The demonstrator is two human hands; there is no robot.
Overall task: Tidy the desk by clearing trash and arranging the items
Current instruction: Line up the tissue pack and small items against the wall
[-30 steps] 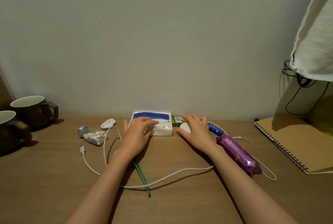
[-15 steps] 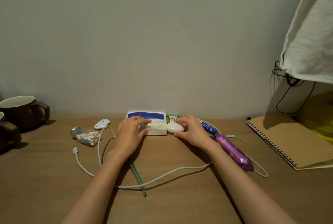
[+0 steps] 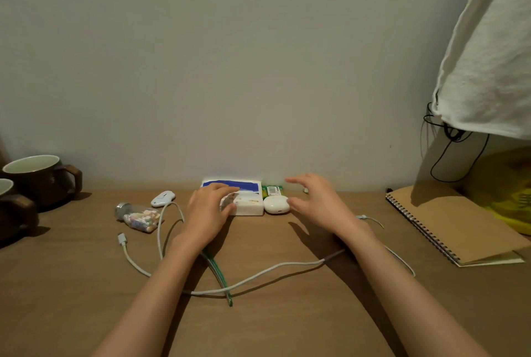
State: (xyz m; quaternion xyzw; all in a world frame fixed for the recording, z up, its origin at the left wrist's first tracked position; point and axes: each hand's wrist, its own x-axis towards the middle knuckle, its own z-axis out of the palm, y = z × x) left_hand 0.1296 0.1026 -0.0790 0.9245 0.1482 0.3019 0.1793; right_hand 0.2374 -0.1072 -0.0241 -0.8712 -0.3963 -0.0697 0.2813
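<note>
Change noted: the white earbud case, half a second ago under the right hand's fingers and sliding leftward, now lies released on the bench. It sits just beside the right end of the tissue pack and in front of a green barcoded box at the wall. The right hand has lifted off it. Significance, as judged: one item is now set into a row along the back edge, so arranging is under way but far from done. The white charging cable, a green strip, a small bottle of pastel pieces and a white oval gadget lie loose. Right hand: wide open, fingers spread and slightly bent, hovering just right of the case, holding nothing. Left hand: fingers curved over the top of the tissue pack's left end, thumb against its front face, a light steadying grip. Also present: brown mugs far left, spiral notebook far right.
</note>
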